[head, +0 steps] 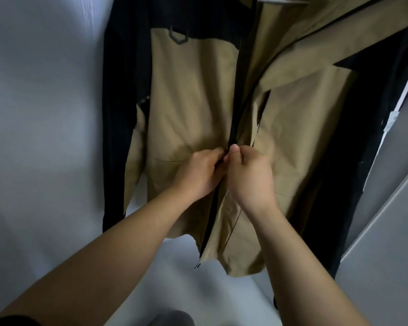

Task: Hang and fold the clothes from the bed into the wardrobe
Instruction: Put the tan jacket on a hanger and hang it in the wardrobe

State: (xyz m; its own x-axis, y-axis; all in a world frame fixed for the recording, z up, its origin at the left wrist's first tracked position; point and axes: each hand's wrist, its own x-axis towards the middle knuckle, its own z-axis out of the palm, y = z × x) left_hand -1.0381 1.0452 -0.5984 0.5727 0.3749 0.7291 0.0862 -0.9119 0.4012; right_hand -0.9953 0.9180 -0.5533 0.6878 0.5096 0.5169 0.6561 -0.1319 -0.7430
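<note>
A tan jacket (193, 102) with black sleeves and black shoulders hangs in front of me from a grey hanger (278, 1) at the top edge. Its black front zipper (239, 90) runs down the middle. My left hand (198, 172) grips the left front panel at the zipper, about two thirds of the way down. My right hand (247, 175) pinches the zipper edge right beside it, thumb on top. The two hands touch. Below them the jacket's front hangs apart.
A pale wall (45, 114) fills the left side. A white wardrobe panel or door (391, 231) stands at the right, with dark clothing (372, 95) hanging behind the jacket. The pale floor (198, 290) lies below.
</note>
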